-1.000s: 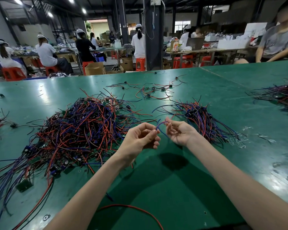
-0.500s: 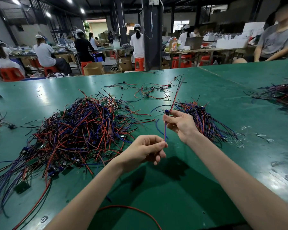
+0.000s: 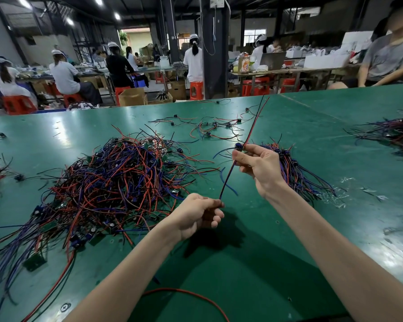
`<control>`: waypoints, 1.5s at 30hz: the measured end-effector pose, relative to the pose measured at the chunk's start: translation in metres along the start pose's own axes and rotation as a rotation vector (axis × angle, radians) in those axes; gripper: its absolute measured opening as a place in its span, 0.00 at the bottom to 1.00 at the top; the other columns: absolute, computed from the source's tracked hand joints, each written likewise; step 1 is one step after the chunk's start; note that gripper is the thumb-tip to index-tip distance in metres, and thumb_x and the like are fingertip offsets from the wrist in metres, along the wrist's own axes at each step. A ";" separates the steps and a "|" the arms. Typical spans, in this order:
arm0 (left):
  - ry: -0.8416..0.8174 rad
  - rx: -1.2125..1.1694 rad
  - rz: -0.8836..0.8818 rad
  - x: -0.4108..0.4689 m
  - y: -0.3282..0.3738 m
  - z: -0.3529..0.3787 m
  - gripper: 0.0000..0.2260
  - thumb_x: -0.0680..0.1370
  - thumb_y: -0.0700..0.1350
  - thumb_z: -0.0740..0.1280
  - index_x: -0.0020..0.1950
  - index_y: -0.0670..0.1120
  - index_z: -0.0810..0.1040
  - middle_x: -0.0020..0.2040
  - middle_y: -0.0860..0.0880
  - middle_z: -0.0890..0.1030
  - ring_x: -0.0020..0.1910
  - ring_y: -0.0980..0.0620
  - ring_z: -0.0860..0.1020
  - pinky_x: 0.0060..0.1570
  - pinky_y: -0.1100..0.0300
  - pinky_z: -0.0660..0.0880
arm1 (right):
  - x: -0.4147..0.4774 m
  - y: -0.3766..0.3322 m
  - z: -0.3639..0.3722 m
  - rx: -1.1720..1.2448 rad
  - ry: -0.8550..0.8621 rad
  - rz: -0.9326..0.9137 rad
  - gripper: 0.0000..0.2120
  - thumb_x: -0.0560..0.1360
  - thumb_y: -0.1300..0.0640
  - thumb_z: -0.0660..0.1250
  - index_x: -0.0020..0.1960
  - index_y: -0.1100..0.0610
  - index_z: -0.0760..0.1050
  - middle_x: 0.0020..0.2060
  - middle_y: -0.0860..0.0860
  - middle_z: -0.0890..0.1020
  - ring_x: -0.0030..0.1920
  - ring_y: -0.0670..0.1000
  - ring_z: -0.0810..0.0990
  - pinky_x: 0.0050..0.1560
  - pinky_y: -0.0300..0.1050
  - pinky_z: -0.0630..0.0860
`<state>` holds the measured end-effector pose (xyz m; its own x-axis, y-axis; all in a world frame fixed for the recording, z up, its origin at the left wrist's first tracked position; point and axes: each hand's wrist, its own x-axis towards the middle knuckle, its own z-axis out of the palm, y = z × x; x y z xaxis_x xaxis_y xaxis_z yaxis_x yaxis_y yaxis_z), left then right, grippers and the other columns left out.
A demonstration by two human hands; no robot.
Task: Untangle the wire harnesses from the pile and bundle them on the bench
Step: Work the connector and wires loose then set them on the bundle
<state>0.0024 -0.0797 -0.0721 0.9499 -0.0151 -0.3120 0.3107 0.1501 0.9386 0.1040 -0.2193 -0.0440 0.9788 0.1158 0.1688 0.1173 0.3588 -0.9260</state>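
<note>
Beyond my station I see workers in white caps (image 3: pixel 64 73) seated on red plastic stools (image 3: pixel 19 103) at long tables. A dark steel pillar (image 3: pixel 213 47) stands mid-floor, an open cardboard box (image 3: pixel 132 96) left of it. A seated person in a grey T-shirt (image 3: pixel 387 60) occupies the far right.

Bare desk (image 3: pixel 254 263) lies open under and between both forearms, crossed only by one loose red wire (image 3: pixel 191 296) near the front edge. To the left, the big pile (image 3: pixel 116 182) blocks the surface. Just right of the right hand (image 3: pixel 258 168), the sorted bundle (image 3: pixel 300 180) fills the spot. Beyond, scattered harnesses (image 3: pixel 214 131) dot the desk; another heap (image 3: pixel 391 133) sits far right, with clear green between.
</note>
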 end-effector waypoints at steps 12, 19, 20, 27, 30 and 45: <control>-0.192 0.067 0.344 -0.009 -0.001 0.012 0.02 0.79 0.39 0.63 0.47 0.41 0.73 0.25 0.49 0.74 0.19 0.56 0.69 0.20 0.66 0.67 | 0.013 0.005 -0.012 0.002 0.123 0.178 0.14 0.67 0.68 0.74 0.52 0.65 0.76 0.31 0.54 0.81 0.26 0.45 0.77 0.24 0.34 0.71; -0.171 0.191 0.411 -0.009 -0.009 0.013 0.04 0.80 0.40 0.63 0.48 0.41 0.74 0.25 0.49 0.76 0.20 0.55 0.71 0.21 0.66 0.69 | 0.016 0.011 -0.012 -0.029 -0.020 0.293 0.04 0.71 0.68 0.70 0.41 0.62 0.77 0.25 0.49 0.80 0.24 0.42 0.76 0.25 0.32 0.72; -0.165 0.197 0.400 -0.008 -0.010 0.014 0.04 0.80 0.41 0.63 0.47 0.41 0.74 0.26 0.49 0.76 0.20 0.55 0.71 0.21 0.66 0.69 | 0.017 0.011 -0.013 -0.045 -0.039 0.278 0.04 0.71 0.68 0.69 0.42 0.60 0.77 0.25 0.48 0.80 0.25 0.42 0.77 0.26 0.33 0.73; -0.020 0.146 0.319 -0.002 -0.014 0.011 0.09 0.80 0.45 0.63 0.47 0.40 0.75 0.25 0.48 0.75 0.20 0.54 0.70 0.20 0.65 0.69 | 0.040 -0.017 -0.014 -0.139 -0.052 0.202 0.10 0.73 0.68 0.67 0.55 0.64 0.77 0.30 0.49 0.81 0.32 0.46 0.77 0.29 0.36 0.76; 0.017 0.126 0.314 0.000 -0.014 0.009 0.10 0.81 0.45 0.62 0.48 0.39 0.75 0.26 0.48 0.75 0.20 0.54 0.70 0.20 0.65 0.69 | 0.062 -0.039 -0.026 -0.315 0.017 0.169 0.14 0.72 0.70 0.68 0.57 0.69 0.75 0.36 0.56 0.79 0.35 0.50 0.77 0.31 0.37 0.78; 0.034 0.134 0.284 0.001 -0.016 0.008 0.09 0.82 0.44 0.60 0.48 0.40 0.75 0.27 0.48 0.75 0.21 0.54 0.70 0.21 0.64 0.69 | 0.094 -0.019 -0.079 -1.432 0.096 0.121 0.16 0.68 0.56 0.75 0.52 0.62 0.77 0.51 0.61 0.79 0.52 0.61 0.78 0.54 0.52 0.76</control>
<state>-0.0009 -0.0901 -0.0865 0.9984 0.0418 -0.0374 0.0369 0.0121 0.9992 0.2071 -0.2880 -0.0374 0.9953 -0.0044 0.0965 0.0426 -0.8766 -0.4793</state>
